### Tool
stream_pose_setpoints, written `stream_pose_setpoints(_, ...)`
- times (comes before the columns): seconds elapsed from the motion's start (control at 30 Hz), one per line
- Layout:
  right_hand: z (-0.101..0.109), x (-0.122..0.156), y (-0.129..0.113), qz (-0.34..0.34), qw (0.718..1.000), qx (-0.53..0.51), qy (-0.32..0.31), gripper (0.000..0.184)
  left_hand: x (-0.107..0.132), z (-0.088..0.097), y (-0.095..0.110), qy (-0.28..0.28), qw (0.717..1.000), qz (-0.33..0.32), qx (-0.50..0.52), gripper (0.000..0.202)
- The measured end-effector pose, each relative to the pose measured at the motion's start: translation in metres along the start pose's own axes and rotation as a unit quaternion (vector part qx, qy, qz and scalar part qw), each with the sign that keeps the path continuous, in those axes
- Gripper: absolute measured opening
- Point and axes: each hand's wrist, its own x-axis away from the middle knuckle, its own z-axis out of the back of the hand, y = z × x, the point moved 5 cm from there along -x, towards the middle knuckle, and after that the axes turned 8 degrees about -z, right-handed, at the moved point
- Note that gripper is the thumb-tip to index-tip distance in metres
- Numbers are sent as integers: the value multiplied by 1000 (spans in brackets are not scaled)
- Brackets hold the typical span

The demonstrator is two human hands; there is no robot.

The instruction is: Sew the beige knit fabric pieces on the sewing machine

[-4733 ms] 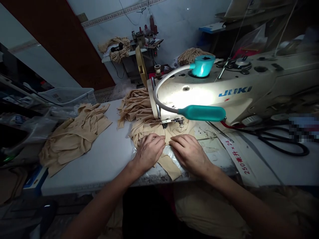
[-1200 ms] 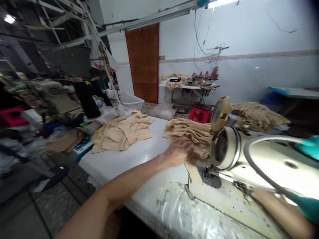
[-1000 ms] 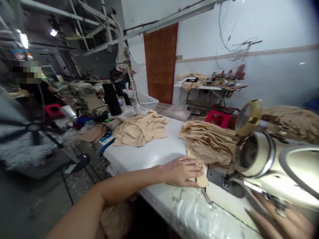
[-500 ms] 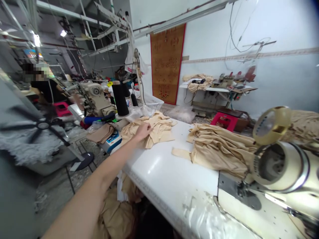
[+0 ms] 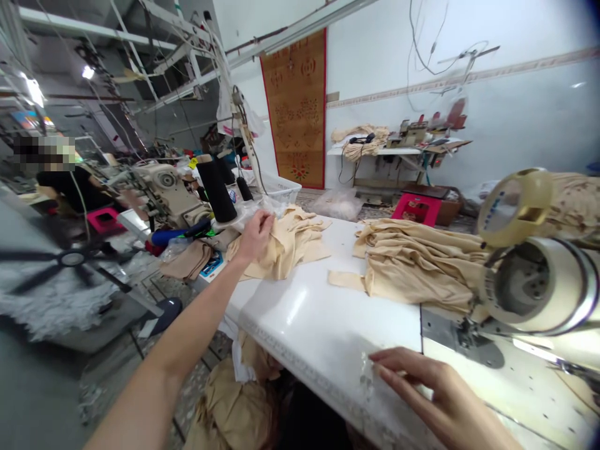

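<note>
The left hand (image 5: 255, 237) now grips crumpled beige fabric (image 5: 293, 244); the right hand (image 5: 435, 382) appears, loosely open, over the glossy white table (image 5: 323, 319).

No readable text; lettering on the white basket (image 5: 289, 191) too small.

This is a garment workshop, a sewing room by every sign. A sewing machine (image 5: 539, 281) stands close by at the right of a long white surface (image 5: 281, 312), with a folded stack of beige cloth (image 5: 417, 259) beside it and a looser heap of beige cloth (image 5: 293, 240) further along. Beyond are black thread cones (image 5: 216, 192) and another sewing machine (image 5: 164, 187); a smaller machine (image 5: 413, 134) sits by the tiled wall (image 5: 529, 37). Metal rails (image 5: 94, 30) run overhead, and a person in black (image 5: 70, 182) is further back.
</note>
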Motion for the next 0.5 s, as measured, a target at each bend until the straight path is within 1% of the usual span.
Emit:
stream_pose_setpoints(0.07,-9,-18,-10,-37,997,-60,-44,44,8,3,14,9,1000,-1,9,24)
stream_pose_setpoints(0.1,-14,-29,-12,-54,992,-103,-55,50,14,1,24,3,1000,-1,14,24)
stream_pose_setpoints(0.17,-22,-53,-15,-81,972,-212,-61,58,31,-12,50,-31,999,-5,23,25)
stream_pose_setpoints(0.2,-26,-66,-17,-90,956,-272,-58,61,43,-23,66,-66,997,-7,31,25)
stream_pose_setpoints(0.23,-30,-78,-19,-95,939,-325,-59,63,57,-37,86,-99,994,-26,39,25)
stream_pose_setpoints(0.27,-33,-88,-21,-97,926,-361,-61,63,72,-52,107,-142,987,-57,50,25)
stream_pose_setpoints(0.3,-36,-96,-24,-97,918,-378,-65,61,88,-68,129,-190,974,-101,66,25)
stream_pose_setpoints(0.33,-38,-101,-26,-96,918,-378,-68,56,104,-83,150,-233,957,-153,84,29)
stream_pose_setpoints(0.37,-40,-102,-27,-93,924,-364,-68,51,118,-95,169,-262,939,-201,101,30)
stream_pose_setpoints(0.4,-39,-98,-26,-89,933,-343,-66,47,129,-102,184,-268,927,-227,132,30)
stream_pose_setpoints(0.43,-37,-91,-23,-84,942,-320,-63,43,136,-106,195,-257,922,-236,169,29)
stream_pose_setpoints(0.47,-34,-79,-19,-78,950,-298,-60,40,138,-106,201,-238,923,-227,201,28)
stream_pose_setpoints(0.5,-29,-65,-13,-73,957,-277,-54,37,137,-106,204,-218,926,-204,231,29)
